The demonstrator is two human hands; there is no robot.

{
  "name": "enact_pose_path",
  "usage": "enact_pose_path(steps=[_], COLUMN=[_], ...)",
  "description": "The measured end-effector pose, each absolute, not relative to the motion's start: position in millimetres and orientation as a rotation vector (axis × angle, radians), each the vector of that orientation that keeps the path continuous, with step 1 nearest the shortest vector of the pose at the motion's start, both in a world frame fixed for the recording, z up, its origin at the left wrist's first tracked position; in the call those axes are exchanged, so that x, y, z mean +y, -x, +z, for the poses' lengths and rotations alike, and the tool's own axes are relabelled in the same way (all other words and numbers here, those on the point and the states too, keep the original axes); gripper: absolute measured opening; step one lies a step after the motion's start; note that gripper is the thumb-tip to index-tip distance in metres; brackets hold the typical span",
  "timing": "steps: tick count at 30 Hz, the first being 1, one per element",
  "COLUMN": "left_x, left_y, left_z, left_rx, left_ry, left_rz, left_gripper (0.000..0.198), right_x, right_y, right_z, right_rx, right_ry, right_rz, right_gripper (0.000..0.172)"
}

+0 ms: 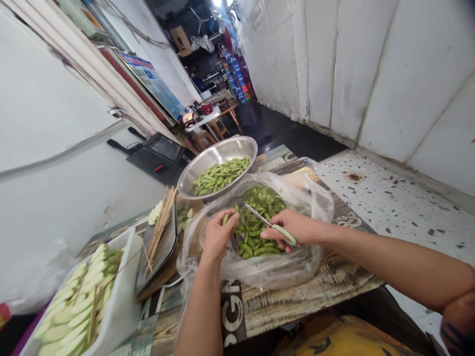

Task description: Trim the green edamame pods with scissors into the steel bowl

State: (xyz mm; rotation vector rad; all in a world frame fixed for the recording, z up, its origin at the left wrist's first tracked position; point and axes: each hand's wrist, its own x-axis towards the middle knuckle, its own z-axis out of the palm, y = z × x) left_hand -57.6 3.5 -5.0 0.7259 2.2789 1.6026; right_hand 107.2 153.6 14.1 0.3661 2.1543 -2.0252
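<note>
My right hand is closed round the pale green handles of a pair of scissors, whose metal blades point up and to the left. Below them lies a heap of green soybean pods in a clear plastic bag spread wide on the table. At the bag's left side my left hand pinches a soybean pod between thumb and fingers, close to the scissor tips. Just beyond the bag, a steel bowl holds more pods and leans slightly towards me.
A white tub with skewered pale green slices stands at the left. Beside it, wooden skewers lie across a dark tray. The wood-patterned table ends at the right above a speckled floor. A black appliance stands behind.
</note>
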Motion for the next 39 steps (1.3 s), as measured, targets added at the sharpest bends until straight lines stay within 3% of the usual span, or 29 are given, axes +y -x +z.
enact_pose_path(steps=[6,26,30,39], left_x=[4,-1,1,5], left_y=[34,30,31,23], left_z=[13,11,14,16], left_rx=[1.705,1.460,1.434,1.547], left_ry=[-0.529,-0.500,-0.497,-0.457], left_rz=[1.650,1.464,1.572,1.667], left_gripper=[0.030,0.026,0.024,0.034], right_x=[154,150,150,151], right_y=[-108,-110,-107,-110], right_z=[18,15,14,15], right_rx=[2.141,2.241,2.103,2.016], right_ry=[-0.355,-0.346,-0.460,-0.252], right_rz=[-2.013,-1.960,-2.072,-2.064], right_gripper=[0.043,0.047,0.046,0.049])
